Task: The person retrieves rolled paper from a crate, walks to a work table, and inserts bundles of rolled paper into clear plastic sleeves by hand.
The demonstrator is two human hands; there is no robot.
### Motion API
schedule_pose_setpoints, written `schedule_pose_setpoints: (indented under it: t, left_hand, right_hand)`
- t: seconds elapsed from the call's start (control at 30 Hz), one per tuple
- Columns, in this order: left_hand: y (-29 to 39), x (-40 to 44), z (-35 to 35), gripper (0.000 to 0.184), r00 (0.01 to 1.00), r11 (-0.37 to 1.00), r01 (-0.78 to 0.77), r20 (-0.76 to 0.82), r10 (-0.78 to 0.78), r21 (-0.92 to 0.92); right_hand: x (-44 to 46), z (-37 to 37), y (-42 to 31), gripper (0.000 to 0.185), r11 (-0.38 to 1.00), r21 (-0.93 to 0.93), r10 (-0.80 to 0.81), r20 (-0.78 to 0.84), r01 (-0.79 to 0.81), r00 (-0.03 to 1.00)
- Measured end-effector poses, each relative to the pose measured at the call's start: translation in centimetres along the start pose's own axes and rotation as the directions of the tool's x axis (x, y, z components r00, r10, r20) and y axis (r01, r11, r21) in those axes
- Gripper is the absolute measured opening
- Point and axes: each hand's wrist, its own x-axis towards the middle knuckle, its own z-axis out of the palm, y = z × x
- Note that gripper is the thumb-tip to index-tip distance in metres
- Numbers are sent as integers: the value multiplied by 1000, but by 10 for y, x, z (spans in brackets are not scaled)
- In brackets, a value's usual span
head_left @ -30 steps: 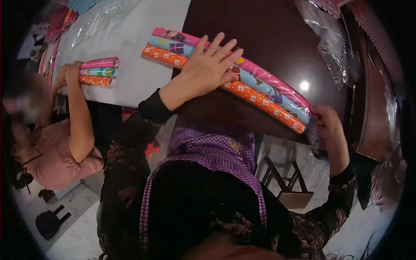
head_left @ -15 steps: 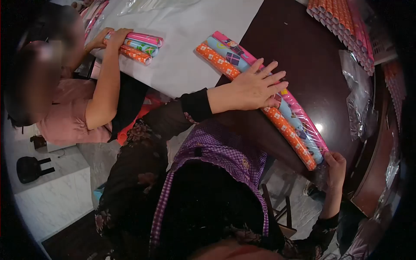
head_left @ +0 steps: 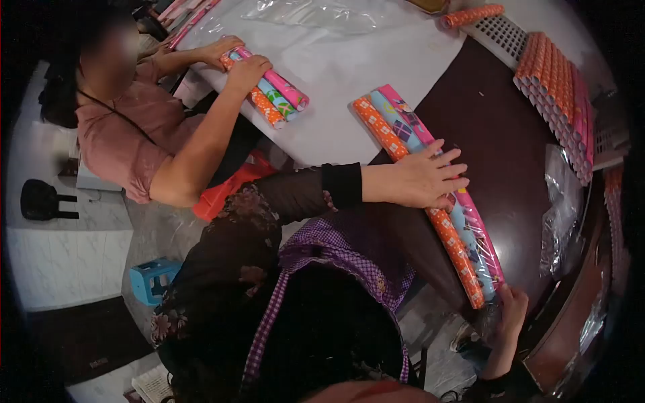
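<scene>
Three rolls of wrapping paper lie side by side at a slant over the table edge: an orange roll [head_left: 451, 243], a light blue roll [head_left: 463, 232] and a pink roll [head_left: 481, 236]. A shiny clear plastic sleeve [head_left: 489, 263] seems to cover them. Across their middle rests my left hand [head_left: 418, 177], flat, with fingers spread. At the near end of the rolls, my right hand [head_left: 513, 310] pinches the plastic by the pink roll, fingertips together. Loose film hangs below that end.
Across the white tabletop [head_left: 336, 60], a co-worker's hands [head_left: 250, 72] hold three similar rolls. Stacked orange and pink rolls [head_left: 552, 87] stand at the right, with crumpled clear plastic [head_left: 562, 208] below them. A blue stool [head_left: 153, 281] is on the floor.
The whole view has shifted, so the table and rolls sit lower and further right in the picture. Both my hands keep about the same places on the rolls and plastic.
</scene>
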Motion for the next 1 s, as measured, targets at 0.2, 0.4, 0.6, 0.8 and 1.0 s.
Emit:
schedule_pose_setpoints:
  t: [0.2, 0.4, 0.6, 0.8, 1.0]
  left_hand:
    - [-1, 0, 5, 56, 1000, 1000, 3, -8, -3, -9]
    - [0, -1, 5, 57, 999, 999, 14, 48, -13, -32]
    - [-1, 1, 1, 57, 993, 1000, -3, 120, 4, -11]
    - [-2, 0, -3, 55, 993, 999, -12, 121, 8, 35]
    - [-1, 5, -2, 58, 979, 989, -29, 204, -1, 143]
  right_hand:
    - [-8, 1, 11, 20, 997, -46, -71, -75, 68, 995]
    - [3, 9, 17, 12, 964, 266, 6, -74, 14, 997]
    - [4, 7, 8, 8, 940, 324, 126, -47, -104, 991]
    - [16, -4, 31, 18, 997, -52, -61, -110, 56, 992]
    - [-24, 2, 2, 27, 870, -440, -337, -206, 221, 919]
